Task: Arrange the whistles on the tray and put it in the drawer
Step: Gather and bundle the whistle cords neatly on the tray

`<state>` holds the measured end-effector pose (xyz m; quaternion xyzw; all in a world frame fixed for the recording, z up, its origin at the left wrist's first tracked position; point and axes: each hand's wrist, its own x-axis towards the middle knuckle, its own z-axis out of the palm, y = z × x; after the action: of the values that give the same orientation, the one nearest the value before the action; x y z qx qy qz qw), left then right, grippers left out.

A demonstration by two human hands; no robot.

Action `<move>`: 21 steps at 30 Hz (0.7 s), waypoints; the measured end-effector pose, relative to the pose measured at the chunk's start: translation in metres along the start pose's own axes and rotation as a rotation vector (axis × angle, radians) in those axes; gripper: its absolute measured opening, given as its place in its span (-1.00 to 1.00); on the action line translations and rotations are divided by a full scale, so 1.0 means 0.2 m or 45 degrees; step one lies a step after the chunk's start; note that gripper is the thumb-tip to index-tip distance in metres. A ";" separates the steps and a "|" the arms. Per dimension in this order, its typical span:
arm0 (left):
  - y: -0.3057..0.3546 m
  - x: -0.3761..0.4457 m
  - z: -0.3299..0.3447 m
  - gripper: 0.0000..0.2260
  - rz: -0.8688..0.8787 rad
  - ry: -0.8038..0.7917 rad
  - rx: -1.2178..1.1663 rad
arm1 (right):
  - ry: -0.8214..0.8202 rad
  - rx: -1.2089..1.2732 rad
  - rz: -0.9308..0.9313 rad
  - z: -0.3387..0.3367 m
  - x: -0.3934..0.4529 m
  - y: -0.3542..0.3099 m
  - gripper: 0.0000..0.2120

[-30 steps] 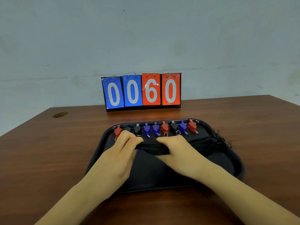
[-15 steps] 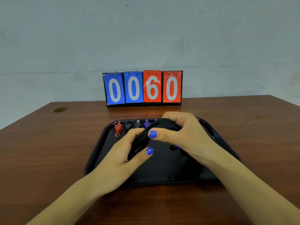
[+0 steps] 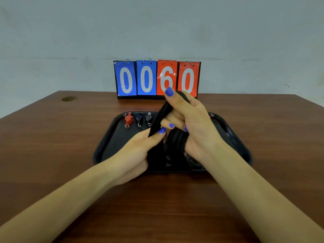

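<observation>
**Cord bundle lifted above the tray**

Both hands had risen since the earlier frames, lifting the black bundle of cords (image 3: 172,142) off the tray (image 3: 112,146) and turning it nearly upright. The right hand (image 3: 194,123) was curled around the upper part of the bundle, thumb pointing up in front of the scoreboard (image 3: 157,78). The left hand (image 3: 138,151) pinched a strand low on the bundle's left side, so both hands were clamped on the cords, close together and touching. Judging by the grip, the cords were being gathered or wound into a tidy loop so they would lie compactly on the tray.

Whistles (image 3: 138,118) lay along the tray's far edge, a red one and two dark ones visible at the left; the rest of the row was hidden behind the hands. The black tray sat on the brown counter (image 3: 52,155), in front of a flip scoreboard reading 0060. No drawer was in view, so that step seemed not yet begun.
</observation>
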<state>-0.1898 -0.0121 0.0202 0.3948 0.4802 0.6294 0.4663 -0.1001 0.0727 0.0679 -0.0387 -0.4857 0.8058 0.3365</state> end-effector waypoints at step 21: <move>0.04 -0.02 -0.03 -0.70 -0.362 -0.253 -0.312 | 0.036 -0.618 -0.146 -0.05 0.04 -0.03 -0.63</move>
<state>-0.1966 -0.0186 0.0262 0.3236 0.4027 0.5690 0.6398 -0.0986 0.0861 0.0695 -0.1021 -0.6618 0.6444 0.3692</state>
